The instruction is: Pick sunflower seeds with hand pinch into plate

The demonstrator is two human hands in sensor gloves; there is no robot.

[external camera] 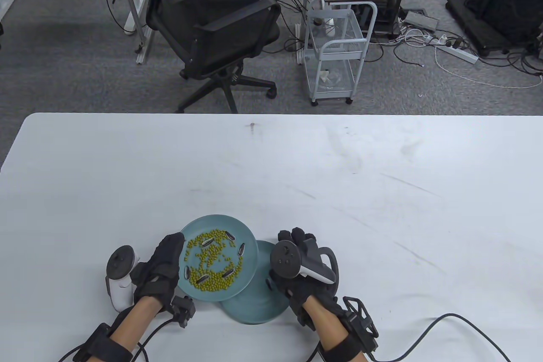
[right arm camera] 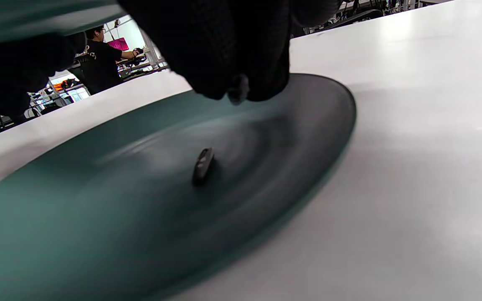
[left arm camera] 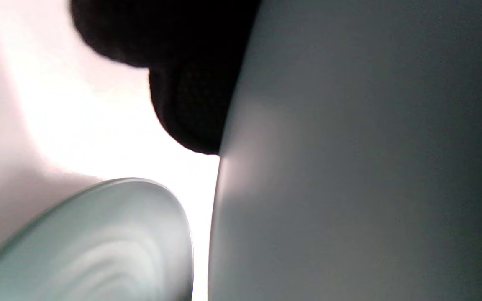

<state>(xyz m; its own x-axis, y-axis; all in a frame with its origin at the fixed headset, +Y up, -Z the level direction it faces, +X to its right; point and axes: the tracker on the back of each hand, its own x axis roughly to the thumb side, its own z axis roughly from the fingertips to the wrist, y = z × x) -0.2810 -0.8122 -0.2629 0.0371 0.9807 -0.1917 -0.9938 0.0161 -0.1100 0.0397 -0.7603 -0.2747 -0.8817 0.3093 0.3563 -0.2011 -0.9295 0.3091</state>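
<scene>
My left hand (external camera: pixel 167 258) grips the left rim of a teal plate (external camera: pixel 220 222) and holds it above the table. That plate carries many green beans (external camera: pixel 212 256) mixed with several striped sunflower seeds (external camera: pixel 208 243). In the left wrist view its underside (left arm camera: pixel 349 167) fills the right half, with a gloved finger (left arm camera: pixel 191 104) against it. A second teal plate (external camera: pixel 254 307) lies on the table, partly under the first. My right hand (external camera: pixel 295 243) hovers over its right side and pinches a sunflower seed (right arm camera: pixel 239 90) at the fingertips. One seed (right arm camera: pixel 203 165) lies on this plate (right arm camera: pixel 98 217).
The white table (external camera: pixel 339 188) stretches wide to the right and far side. Glove cables (external camera: pixel 424 332) trail along the near edge. An office chair (external camera: pixel 212 35) and a white cart (external camera: pixel 335 52) stand on the floor beyond the table.
</scene>
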